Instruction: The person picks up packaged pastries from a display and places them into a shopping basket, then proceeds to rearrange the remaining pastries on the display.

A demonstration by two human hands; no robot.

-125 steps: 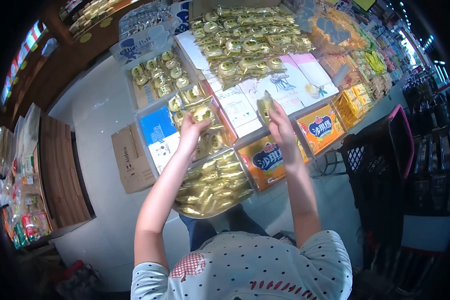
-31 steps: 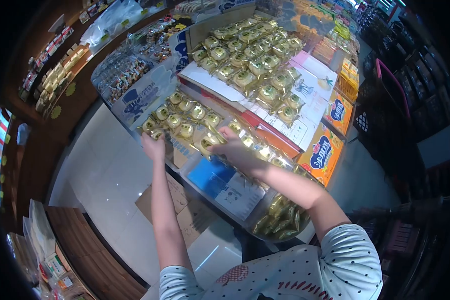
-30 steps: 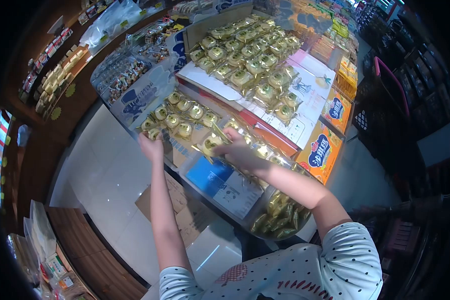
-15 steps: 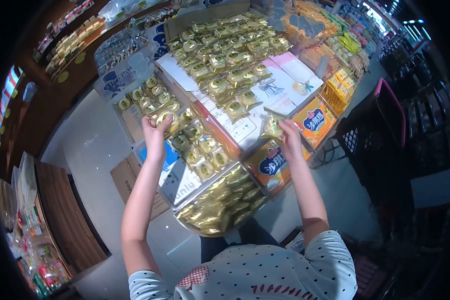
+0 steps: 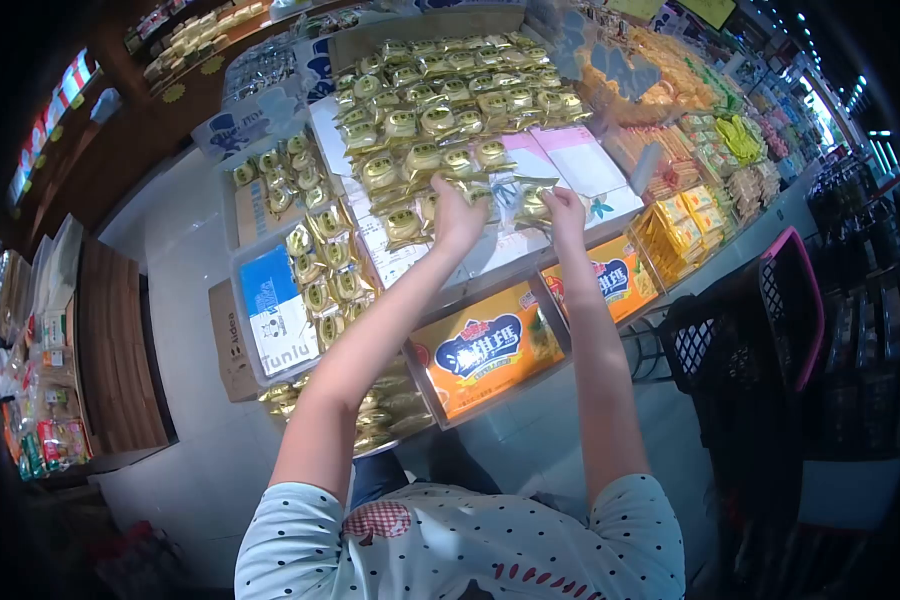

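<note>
Rows of round cakes in clear and gold wrappers (image 5: pixel 437 122) lie on white cartons (image 5: pixel 610 190) in front of me. My left hand (image 5: pixel 457 212) is at the front row, fingers curled down over a wrapped cake (image 5: pixel 479 199) and partly hiding it. To its right, my right hand (image 5: pixel 567 212) pinches the edge of another wrapped cake (image 5: pixel 533 208), held just above the carton top.
A lower bin at left holds more wrapped cakes (image 5: pixel 332 255) and a blue-and-white carton (image 5: pixel 273 300). Orange boxes (image 5: pixel 485 350) form the display's front. Yellow packets (image 5: pixel 685 225) stand at right, near a black basket with a pink rim (image 5: pixel 805 300).
My left hand has moved right from the lower left bin to the front row on the cartons. My right hand's cake has shifted up and slightly left, closer to that row.
</note>
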